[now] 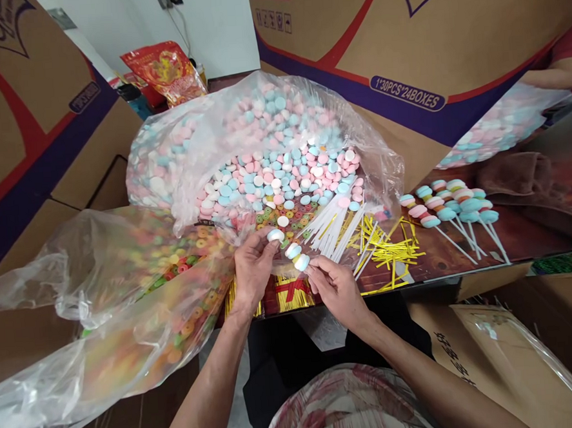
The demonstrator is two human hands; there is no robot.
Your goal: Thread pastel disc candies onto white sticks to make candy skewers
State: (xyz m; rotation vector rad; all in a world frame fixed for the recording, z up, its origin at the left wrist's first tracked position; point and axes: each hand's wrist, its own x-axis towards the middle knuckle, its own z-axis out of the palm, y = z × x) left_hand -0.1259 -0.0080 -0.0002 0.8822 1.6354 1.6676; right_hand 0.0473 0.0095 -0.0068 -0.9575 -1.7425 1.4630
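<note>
Fingertips of the left hand (253,267) are together, pinching a white disc (275,236) by its near edge. Right hand (337,295): thumb and forefinger are closed at the lower end of a small stack (297,256); fingers cover whatever is pinched there, so a stick cannot be confirmed. The stack shows pale blue-and-white pieces with a yellowish ring between them. It lies tilted, lower end in the right grip, upper end leaning towards the left hand.

Step in hand, as judged: one disc and one stack held near each other, a gap between, not touching. Bringing them together would call for the disc's face turned square to the stack's upper end, with light pressure.

Just beyond the left grip, a loose disc (282,221) lies near a spread of ring candy (293,215). White sticks (323,234) fan out beyond the right hand; gold ties (395,249) are scattered to its right. Below the hands, a tie bundle (293,294) with a red band sits at the edge of the counter (433,260). Further out: large bag (202,116) of pastel discs ahead, ring bag (175,311) at left, assembled pops (470,212) at right. Another person's arm (561,74) shows at far right.
</note>
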